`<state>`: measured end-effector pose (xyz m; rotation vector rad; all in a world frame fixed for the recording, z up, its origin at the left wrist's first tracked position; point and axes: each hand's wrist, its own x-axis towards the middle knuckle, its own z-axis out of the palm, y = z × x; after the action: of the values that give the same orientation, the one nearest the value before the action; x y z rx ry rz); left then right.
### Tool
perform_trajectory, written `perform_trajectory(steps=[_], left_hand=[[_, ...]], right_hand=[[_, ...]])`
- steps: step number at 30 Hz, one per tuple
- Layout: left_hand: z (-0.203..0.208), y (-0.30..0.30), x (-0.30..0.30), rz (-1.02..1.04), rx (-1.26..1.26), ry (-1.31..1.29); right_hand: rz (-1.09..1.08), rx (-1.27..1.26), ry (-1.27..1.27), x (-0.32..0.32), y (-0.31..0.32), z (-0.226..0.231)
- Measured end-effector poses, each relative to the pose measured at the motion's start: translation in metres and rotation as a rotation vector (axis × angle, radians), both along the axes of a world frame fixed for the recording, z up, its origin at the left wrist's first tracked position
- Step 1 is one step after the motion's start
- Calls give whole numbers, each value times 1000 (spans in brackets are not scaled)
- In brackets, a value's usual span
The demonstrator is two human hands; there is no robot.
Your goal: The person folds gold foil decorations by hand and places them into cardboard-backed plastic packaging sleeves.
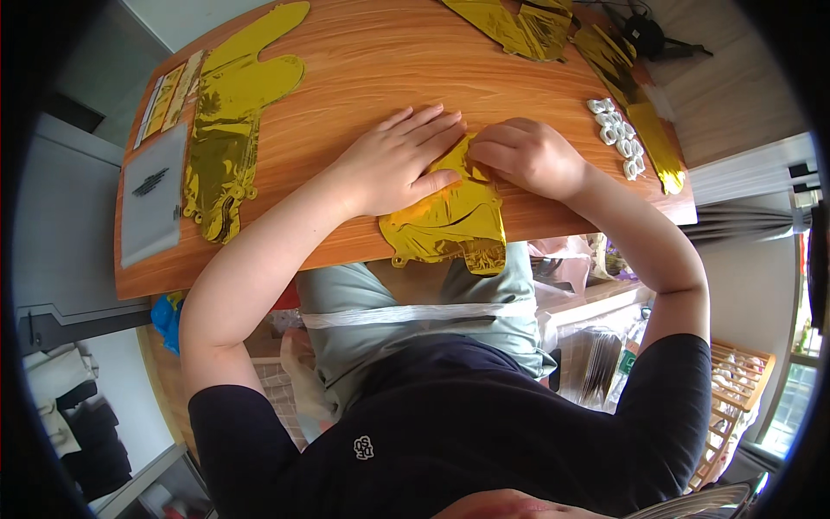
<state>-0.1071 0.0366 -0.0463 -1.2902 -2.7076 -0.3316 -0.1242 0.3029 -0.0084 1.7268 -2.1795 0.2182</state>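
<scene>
A flat, shiny gold foil balloon lies before me at the table's near edge, its lower part hanging slightly over. My left hand rests palm down, fingers stretched out over the wood, with its thumb on the foil's left side. At the foil's upper right, my right hand is closed, fingertips pinching its edge. The top of the foil is partly hidden between the two hands, and creases run across it.
Left on the wooden table lies a larger stack of gold foil pieces beside a translucent plastic bag with thin dark sticks. More gold foil lies at the far side. Several small white ribbon coils sit on the right.
</scene>
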Motion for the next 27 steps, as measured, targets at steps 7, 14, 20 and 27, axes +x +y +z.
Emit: perform_trajectory(steps=[7,14,20,27], left_hand=[[-3,0,-1,-10,22,13],[2,0,-1,-7,-8,-11],[-5,0,0,-11,26,25],[7,3,1,12,-80,-25]], right_hand=[[-92,-127,-198,10,8,-2],[-25,-126,49,10,7,1],[-88,-125,-56,14,5,-7],[-216,-115,-352,22,9,2]])
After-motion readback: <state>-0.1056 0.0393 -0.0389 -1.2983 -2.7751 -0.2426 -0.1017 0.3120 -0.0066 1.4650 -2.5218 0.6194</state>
